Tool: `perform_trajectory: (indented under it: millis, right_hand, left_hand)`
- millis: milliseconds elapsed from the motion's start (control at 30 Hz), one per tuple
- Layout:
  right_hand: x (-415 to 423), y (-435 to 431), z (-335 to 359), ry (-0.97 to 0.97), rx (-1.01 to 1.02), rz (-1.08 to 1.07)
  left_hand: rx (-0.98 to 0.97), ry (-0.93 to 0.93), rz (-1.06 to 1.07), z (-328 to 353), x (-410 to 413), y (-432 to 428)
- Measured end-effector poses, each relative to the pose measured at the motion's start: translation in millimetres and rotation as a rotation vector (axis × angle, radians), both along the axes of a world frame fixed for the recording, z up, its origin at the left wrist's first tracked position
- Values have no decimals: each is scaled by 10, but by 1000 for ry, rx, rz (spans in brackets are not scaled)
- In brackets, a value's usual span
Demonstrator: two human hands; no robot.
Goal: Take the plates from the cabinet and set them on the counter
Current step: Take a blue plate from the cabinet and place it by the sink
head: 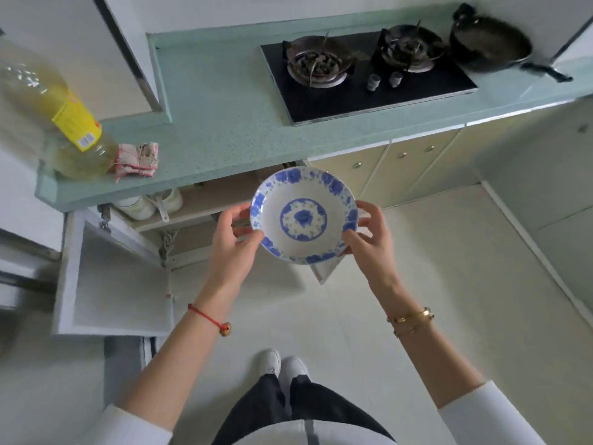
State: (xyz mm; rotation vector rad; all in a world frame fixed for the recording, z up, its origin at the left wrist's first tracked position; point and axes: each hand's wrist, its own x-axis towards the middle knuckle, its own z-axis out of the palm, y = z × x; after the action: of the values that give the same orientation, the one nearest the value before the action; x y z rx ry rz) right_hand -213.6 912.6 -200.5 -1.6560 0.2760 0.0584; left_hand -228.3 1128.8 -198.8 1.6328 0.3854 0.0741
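Observation:
A white plate with a blue flower pattern is held level in the air, just in front of the pale green counter and above the floor. My left hand grips its left rim and my right hand grips its right rim. Below the counter the cabinet stands with its door swung wide to the left. On its shelf I see white cups or bowls; the plate and my hands hide the rest of the inside.
A large bottle of yellow oil and a folded cloth sit on the counter's left end. A black two-burner gas hob lies to the right, with a dark pan beyond it. Closed cabinet doors run rightward.

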Motion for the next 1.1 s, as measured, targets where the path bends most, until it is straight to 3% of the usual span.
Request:
perform_trajectory:
  millis: [300,533,833,1100]
  right_hand:
    - [-453,-321,222,-32,34,-306]
    - [-670,-949,354,-68,-9,-574]
    - [-464,-2237,423,-67,-44,-836]
    - [228,-3868,593,-95,-90,-890]
  left_hand:
    - [20,-46,-276,241,158,-348]
    - [0,-61,-549,380,470,-1138]
    - [-30,-56,-746,429,1079,-2770]
    - [-55,-98,-810,553,1888,-4477]
